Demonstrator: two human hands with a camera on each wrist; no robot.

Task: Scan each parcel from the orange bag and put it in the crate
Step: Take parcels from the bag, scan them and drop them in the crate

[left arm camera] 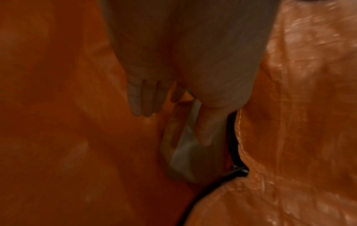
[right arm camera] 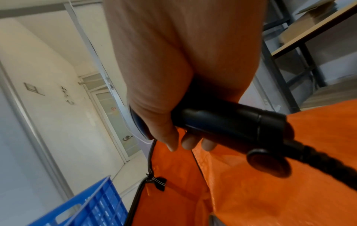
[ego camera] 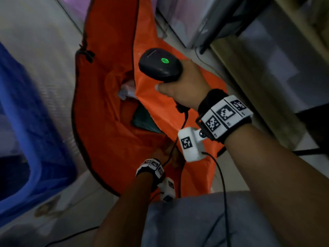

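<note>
Gripping the black scanner (ego camera: 160,64) above the orange bag (ego camera: 110,107), the right hand (ego camera: 185,84) curls round its handle; the left hand (left arm camera: 185,64) reaches inside, fingers (left arm camera: 142,99) straight, thumb on a grey parcel (left arm camera: 185,160); blue crate (ego camera: 26,139) stands left

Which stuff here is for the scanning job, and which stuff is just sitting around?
For the job:
orange bag
scanner, gripped by the right hand
blue crate
pale parcel, touched by the left hand inside the bag

Just around:
metal shelving
glass door with fish stickers
</note>
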